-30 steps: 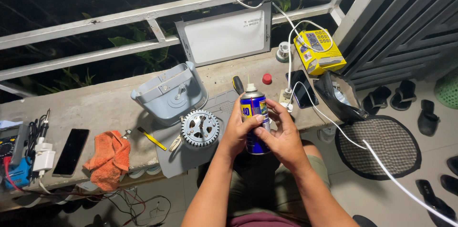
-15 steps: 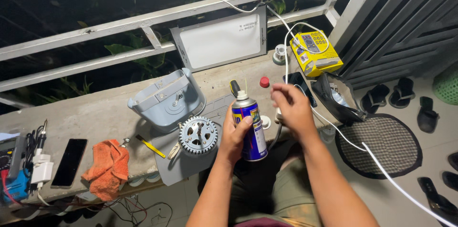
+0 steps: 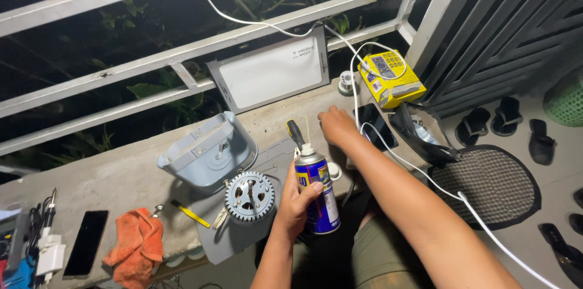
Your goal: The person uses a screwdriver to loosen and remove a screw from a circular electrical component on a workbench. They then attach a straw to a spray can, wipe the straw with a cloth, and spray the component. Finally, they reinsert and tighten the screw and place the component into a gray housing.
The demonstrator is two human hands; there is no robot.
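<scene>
My left hand point(image 3: 299, 201) grips a blue and yellow spray can point(image 3: 319, 190) upright in front of the concrete ledge point(image 3: 121, 173); its white nozzle on top is bare. My right hand point(image 3: 336, 126) reaches forward and rests palm down on the ledge beyond the can, beside a black phone point(image 3: 378, 125). Whatever lies under its fingers is hidden. A round finned motor point(image 3: 249, 196) lies on a grey sheet left of the can. A black-handled screwdriver point(image 3: 295, 132) lies just behind the can.
A grey plastic housing point(image 3: 206, 152) sits behind the motor. A yellow box point(image 3: 392, 78), a white cable point(image 3: 364, 113) and a flat lamp panel point(image 3: 273, 73) stand at the back. An orange rag point(image 3: 136, 245), a phone point(image 3: 87, 241) and tools lie at left. A fan grille point(image 3: 489, 183) and sandals are on the floor.
My right hand left the top of the can, carried the red cap away and now lies flat on the ledge. The can stays in my left hand.
</scene>
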